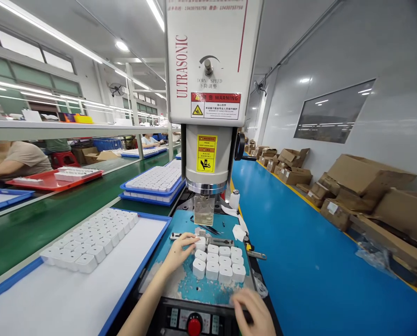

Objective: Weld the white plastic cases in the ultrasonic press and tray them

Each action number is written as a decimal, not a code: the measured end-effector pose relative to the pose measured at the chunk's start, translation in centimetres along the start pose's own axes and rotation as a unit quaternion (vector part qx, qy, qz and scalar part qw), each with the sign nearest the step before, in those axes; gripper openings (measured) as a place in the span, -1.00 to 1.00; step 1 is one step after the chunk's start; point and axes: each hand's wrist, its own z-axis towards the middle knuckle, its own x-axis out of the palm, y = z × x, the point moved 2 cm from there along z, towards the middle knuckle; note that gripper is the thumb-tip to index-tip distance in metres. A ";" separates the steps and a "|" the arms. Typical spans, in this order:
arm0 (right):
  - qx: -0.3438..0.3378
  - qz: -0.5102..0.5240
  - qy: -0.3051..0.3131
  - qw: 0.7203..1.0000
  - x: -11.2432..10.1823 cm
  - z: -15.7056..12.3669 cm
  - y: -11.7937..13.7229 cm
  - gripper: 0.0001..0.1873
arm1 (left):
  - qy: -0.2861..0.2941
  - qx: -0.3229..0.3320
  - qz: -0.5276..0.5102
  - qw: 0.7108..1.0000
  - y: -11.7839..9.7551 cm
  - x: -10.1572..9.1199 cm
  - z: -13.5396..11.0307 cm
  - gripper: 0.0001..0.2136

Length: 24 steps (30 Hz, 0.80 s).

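Left hand point(180, 249) pinches 1 white plug case point(200, 243) at the far-left corner of a cluster of cases point(219, 262) on the teal surface point(166, 261). Right hand point(252, 310), fingers curled, rests at the near edge by the control panel point(191, 319); whether it holds anything cannot be told. The case looks light, rigid and smooth: grip its flat sides. The weld horn point(204, 210) hangs just beyond; a tray point(89, 242) lies left.
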 end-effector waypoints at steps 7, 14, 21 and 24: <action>-0.083 -0.088 0.144 0.982 4.1 15.0 1.8 -0.60 | -0.029 -0.012 -0.058 0.998 1.0 0.3 -0.2 -0.72; -0.074 0.007 0.189 0.979 7.5 16.9 2.0 -0.66 | -0.027 -0.012 -0.137 0.990 1.3 0.5 -0.9 -0.71; -0.084 0.007 0.221 0.972 6.4 16.9 2.7 -0.67 | -0.039 -0.037 -0.200 0.978 1.1 0.6 -0.9 -0.69; -0.065 0.019 0.231 0.971 6.6 16.8 2.5 -0.68 | -0.037 -0.035 -0.202 0.978 1.0 0.7 -1.1 -0.72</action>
